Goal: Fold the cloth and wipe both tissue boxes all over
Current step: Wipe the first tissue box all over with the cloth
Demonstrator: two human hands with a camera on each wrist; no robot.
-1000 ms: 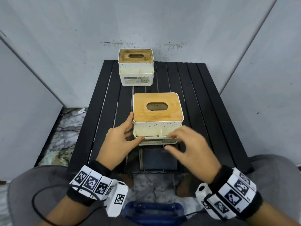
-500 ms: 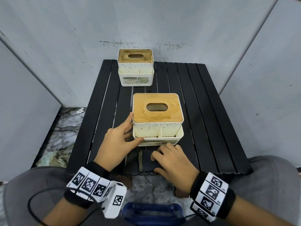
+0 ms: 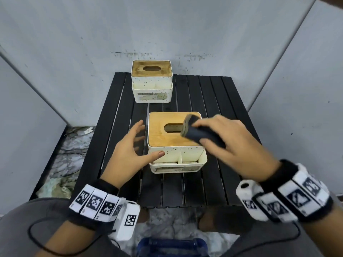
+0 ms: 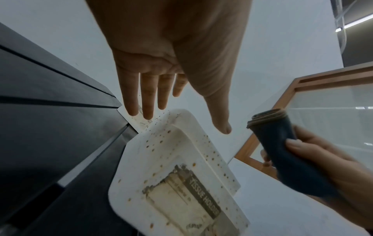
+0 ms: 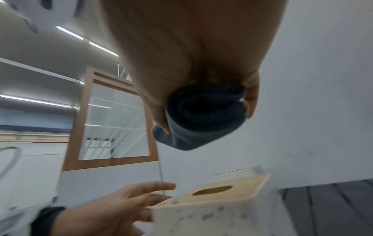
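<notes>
The near tissue box [image 3: 167, 138], white and speckled with a wooden slotted lid, stands mid-table. My right hand [image 3: 220, 138] grips the folded dark blue cloth [image 3: 196, 131] above the lid's right side; the cloth [image 5: 203, 116] is bunched in my fingers, also seen as the cloth [image 4: 282, 143] held in the air. My left hand [image 3: 133, 145] is open at the box's left side, fingers straight, thumb against the front wall; in the left wrist view the box [image 4: 171, 167] lies under my left hand [image 4: 173, 108]. A second, dirtier tissue box [image 3: 151, 82] stands at the table's far edge.
The black slatted table [image 3: 213, 112] is hemmed in by grey walls behind and on both sides. My grey-clad knees sit at the front edge, with a blue object [image 3: 172, 247] on the floor between them. Debris lies on the floor at left [image 3: 61, 164].
My right hand took the folded cloth from the table in front of the box and lifted it over the lid. My left hand stayed at the box's left side, fingers loosening.
</notes>
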